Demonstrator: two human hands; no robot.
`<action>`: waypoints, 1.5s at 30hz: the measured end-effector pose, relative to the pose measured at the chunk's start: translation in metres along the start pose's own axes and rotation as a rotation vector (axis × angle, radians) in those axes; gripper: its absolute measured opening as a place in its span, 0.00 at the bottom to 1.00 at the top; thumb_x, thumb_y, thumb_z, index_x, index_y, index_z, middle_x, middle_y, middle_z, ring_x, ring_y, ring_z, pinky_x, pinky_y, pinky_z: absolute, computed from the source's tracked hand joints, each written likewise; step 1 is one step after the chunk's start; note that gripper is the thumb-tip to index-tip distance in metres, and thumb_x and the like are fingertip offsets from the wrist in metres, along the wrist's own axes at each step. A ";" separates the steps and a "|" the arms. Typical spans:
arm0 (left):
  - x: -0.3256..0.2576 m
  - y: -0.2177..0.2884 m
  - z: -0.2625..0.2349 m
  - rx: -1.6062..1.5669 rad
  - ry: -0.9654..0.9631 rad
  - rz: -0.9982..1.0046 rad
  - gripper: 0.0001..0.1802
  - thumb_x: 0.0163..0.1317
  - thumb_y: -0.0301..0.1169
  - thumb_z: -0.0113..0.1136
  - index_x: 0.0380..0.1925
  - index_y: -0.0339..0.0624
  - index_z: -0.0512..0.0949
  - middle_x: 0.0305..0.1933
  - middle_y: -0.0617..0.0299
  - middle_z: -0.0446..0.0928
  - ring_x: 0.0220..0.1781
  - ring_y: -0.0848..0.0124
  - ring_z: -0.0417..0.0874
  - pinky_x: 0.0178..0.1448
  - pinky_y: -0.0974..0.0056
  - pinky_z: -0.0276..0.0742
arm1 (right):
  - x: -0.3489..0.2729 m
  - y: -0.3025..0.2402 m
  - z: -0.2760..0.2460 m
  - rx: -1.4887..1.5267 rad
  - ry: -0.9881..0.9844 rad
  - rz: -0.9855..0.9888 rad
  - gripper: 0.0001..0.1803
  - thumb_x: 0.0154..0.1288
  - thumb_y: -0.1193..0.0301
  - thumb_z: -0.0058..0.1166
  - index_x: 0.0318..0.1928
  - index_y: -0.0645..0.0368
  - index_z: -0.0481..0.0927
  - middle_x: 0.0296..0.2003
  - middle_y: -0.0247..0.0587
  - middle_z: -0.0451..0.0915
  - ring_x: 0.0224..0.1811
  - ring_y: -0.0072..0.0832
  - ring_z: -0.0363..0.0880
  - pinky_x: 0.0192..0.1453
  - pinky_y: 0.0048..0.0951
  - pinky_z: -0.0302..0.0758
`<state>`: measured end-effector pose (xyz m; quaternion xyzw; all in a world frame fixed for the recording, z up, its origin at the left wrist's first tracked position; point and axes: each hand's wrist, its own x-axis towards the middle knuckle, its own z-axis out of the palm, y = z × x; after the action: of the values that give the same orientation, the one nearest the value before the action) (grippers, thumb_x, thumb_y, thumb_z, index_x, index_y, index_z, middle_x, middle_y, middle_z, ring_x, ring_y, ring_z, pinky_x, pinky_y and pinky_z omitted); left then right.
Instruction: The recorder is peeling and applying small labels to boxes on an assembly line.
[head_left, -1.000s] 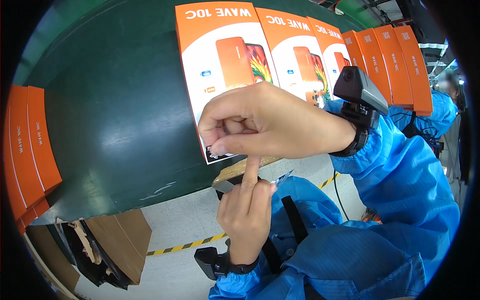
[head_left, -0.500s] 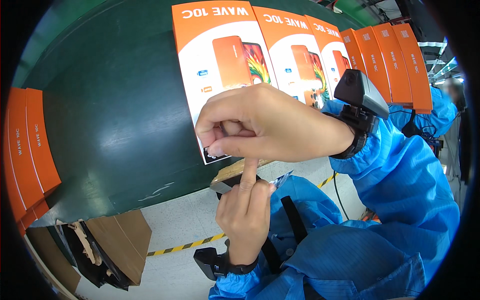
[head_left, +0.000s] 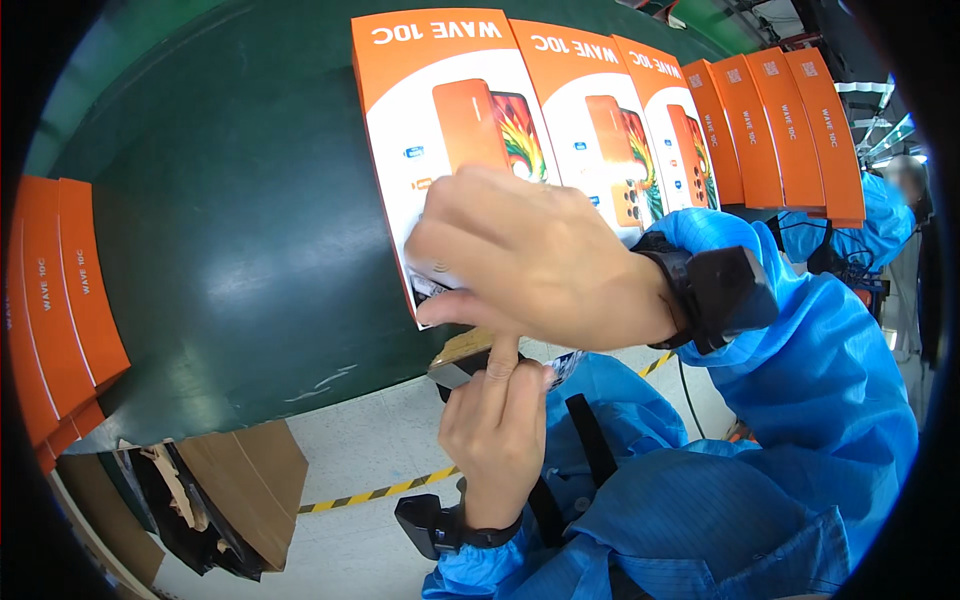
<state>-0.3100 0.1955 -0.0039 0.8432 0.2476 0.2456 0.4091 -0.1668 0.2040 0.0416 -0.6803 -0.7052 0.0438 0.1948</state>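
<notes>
Covering the near end of the leftmost face-up orange-and-white box (head_left: 450,130) with the blurred right hand, the nearer one (head_left: 530,260); not being able to tell whether gripping. Lying on the green surface (head_left: 240,230), stretching lengthwise away beyond that hand. Pinching a patterned strip (head_left: 566,368) with the left hand (head_left: 490,420), short of the box.

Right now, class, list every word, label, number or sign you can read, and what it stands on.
Wording is not copied; place and legibility only.
White-and-orange boxes: large upside-down headings, readable.
Orange boxes at right: side lettering, readable.
Orange boxes at left: lettering, readable.
Printed sheet in left hand: too small.
Dark label by right hand: too small, partly covered.
</notes>
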 end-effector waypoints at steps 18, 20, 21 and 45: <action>-0.012 0.010 -0.035 -0.277 0.532 -0.600 0.17 0.63 0.40 0.34 0.23 0.37 0.59 0.21 0.63 0.60 0.23 0.77 0.61 0.29 0.73 0.60 | -0.053 -0.056 -0.023 0.260 -0.011 0.070 0.15 0.43 0.69 0.55 0.34 0.60 0.71 0.33 0.40 0.68 0.35 0.33 0.68 0.34 0.29 0.66; -0.022 0.010 -0.033 -0.486 0.594 -0.551 0.16 0.61 0.41 0.40 0.30 0.36 0.61 0.27 0.61 0.64 0.29 0.77 0.65 0.33 0.72 0.64 | -0.058 -0.055 -0.008 0.373 0.053 0.176 0.17 0.41 0.72 0.56 0.35 0.61 0.70 0.35 0.41 0.67 0.36 0.34 0.67 0.36 0.30 0.66; -0.022 0.012 -0.032 -0.484 0.594 -0.547 0.16 0.61 0.41 0.40 0.30 0.36 0.61 0.27 0.61 0.64 0.29 0.77 0.65 0.33 0.72 0.64 | -0.060 -0.054 -0.006 0.373 0.058 0.174 0.17 0.41 0.72 0.56 0.35 0.61 0.70 0.35 0.41 0.67 0.36 0.34 0.67 0.36 0.30 0.66; -0.015 0.038 -0.004 -0.403 0.335 -0.542 0.09 0.52 0.29 0.53 0.26 0.31 0.72 0.24 0.61 0.71 0.24 0.75 0.70 0.28 0.73 0.65 | -0.091 -0.013 -0.051 0.740 0.238 0.217 0.05 0.50 0.74 0.53 0.28 0.61 0.75 0.30 0.36 0.72 0.31 0.30 0.71 0.33 0.26 0.67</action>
<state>-0.3149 0.1677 0.0262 0.5978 0.4720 0.3066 0.5708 -0.1622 0.1041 0.0728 -0.6350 -0.5385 0.2361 0.5011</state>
